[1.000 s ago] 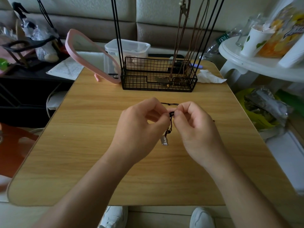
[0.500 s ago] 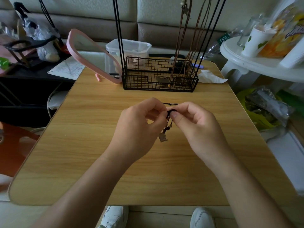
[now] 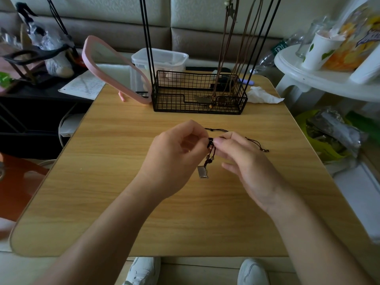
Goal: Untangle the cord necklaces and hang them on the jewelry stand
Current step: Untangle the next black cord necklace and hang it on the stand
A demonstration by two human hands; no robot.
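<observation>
Both grips pinch the knot of the black cord necklace [image 3: 211, 143] — left hand [image 3: 174, 159], right hand [image 3: 244, 161]. Pendant [image 3: 203, 172] dangles just below. Tease loops apart gently — don't yank.

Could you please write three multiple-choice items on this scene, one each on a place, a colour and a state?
1. Where does the mirror stand?
A. Left of the wire basket
B. On the white side table
C. On the floor

2. What colour is the mirror's frame?
A. Blue
B. Pink
C. Black

3. How is the dark cord necklace held?
A. Left hand only
B. Lying loose
C. Pinched between both hands, right hand included

Key: 1 A, it leans beside the basket; 2 B, pink rim; 3 C, both grips meet on the knot.
</observation>
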